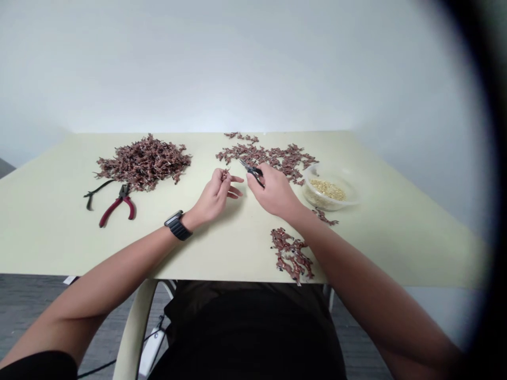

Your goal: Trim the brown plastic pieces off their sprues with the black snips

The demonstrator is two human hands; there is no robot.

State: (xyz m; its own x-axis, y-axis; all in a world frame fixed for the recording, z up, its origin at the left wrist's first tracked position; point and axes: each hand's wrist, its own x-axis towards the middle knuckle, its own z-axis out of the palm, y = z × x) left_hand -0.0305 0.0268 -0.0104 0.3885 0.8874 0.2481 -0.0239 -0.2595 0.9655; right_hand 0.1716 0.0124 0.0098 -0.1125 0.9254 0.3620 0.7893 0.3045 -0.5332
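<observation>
Between the thumb and index finger of my left hand (216,195) is a small brown figurine (225,174), apparently animal-shaped; the other fingers are spread. My right hand (274,190) is wrapped round black-handled pliers (253,171), whose thin metal jaws point up and left, apart from the figurine. Beyond the pliers lies a spread of similar brown figurines (273,155). To the right of my right hand stands a clear round plastic bowl (350,202) holding many small gold-coloured pieces (328,190). What the gold pieces are is too small to tell.
A large heap of brown figurines (144,162) sits at the back left. Red-handled pliers (119,205) and a black strap-like item (95,194) lie before it. Another figurine group (291,253) is at the table's (222,258) front edge, under my right forearm. A wall rises behind.
</observation>
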